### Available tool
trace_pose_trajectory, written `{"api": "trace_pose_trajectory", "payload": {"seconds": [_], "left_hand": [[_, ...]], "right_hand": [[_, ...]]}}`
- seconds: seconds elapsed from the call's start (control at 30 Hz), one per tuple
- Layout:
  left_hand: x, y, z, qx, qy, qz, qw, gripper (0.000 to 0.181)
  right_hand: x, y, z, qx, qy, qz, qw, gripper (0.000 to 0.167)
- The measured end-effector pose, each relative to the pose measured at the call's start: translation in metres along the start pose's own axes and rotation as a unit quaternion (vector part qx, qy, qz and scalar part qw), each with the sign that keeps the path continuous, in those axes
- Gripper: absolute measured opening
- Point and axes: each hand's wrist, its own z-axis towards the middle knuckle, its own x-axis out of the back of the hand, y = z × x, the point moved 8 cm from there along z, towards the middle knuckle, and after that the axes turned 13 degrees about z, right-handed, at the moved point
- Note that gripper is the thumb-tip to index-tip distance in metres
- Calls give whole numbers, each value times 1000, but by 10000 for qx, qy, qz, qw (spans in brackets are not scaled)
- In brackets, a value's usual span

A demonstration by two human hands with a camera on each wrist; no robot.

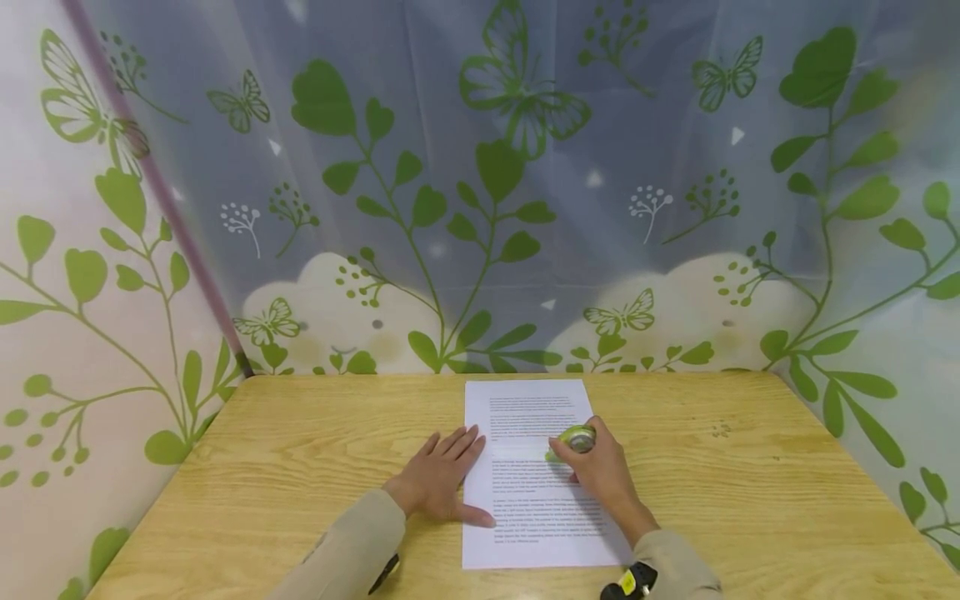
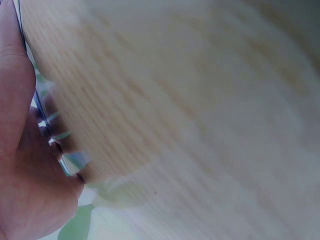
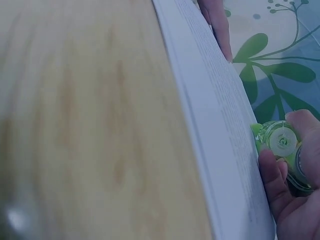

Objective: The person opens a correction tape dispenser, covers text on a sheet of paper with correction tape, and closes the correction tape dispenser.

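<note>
A printed sheet of white paper lies on the wooden table, text running down it with a blank band near the middle. The left hand rests on the sheet's left edge, fingers spread, thumb on the paper; in the left wrist view part of that hand shows at the left edge. A green correction tape dispenser is pinched by the right hand, its tip at the paper by the blank band. In the right wrist view the dispenser touches the sheet, with the right hand around it.
The wooden table extends to both sides of the sheet. Behind it hangs a curtain with green leaves and butterflies. A black band with a yellow mark is at the right wrist.
</note>
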Motion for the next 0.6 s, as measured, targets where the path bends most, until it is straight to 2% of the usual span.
{"api": "trace_pose_trajectory", "payload": {"seconds": [0.6], "left_hand": [[4,1,-1,-3,-44,-38,10000,118]], "right_hand": [[9,2,3,-89,-124,-5,9999,43]]}}
